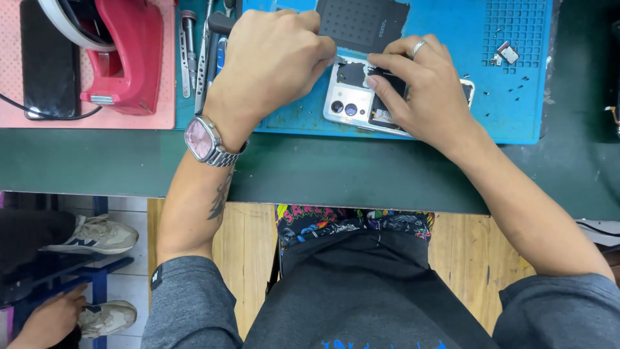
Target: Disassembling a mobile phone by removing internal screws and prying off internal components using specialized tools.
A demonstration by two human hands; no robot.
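A green workbench [361, 171] carries a blue work mat [452, 39] at its far middle, and an opened silver phone [352, 97] lies face down near the mat's near edge, right under both hands. A pink mat [165, 77] sits toward the bench's far left corner; it bears a red tape dispenser [126, 61] and a black phone [48, 58]. Between the two mats lies a row of metal hand tools [194, 52]. A dark square pad [361, 22] rests at the blue mat's far edge, just beyond the opened phone.

The left hand [274, 55], with a pink-faced wristwatch [203, 139], is curled narrow, its fingertips pinched at the phone's far left corner; what it grips cannot be told. The right hand [423, 81], wearing a ring [419, 46], lies fairly flat, its fingers [387, 64] pressing on the phone's dark inner part. Small loose parts [505, 53] lie toward the blue mat's far right corner.
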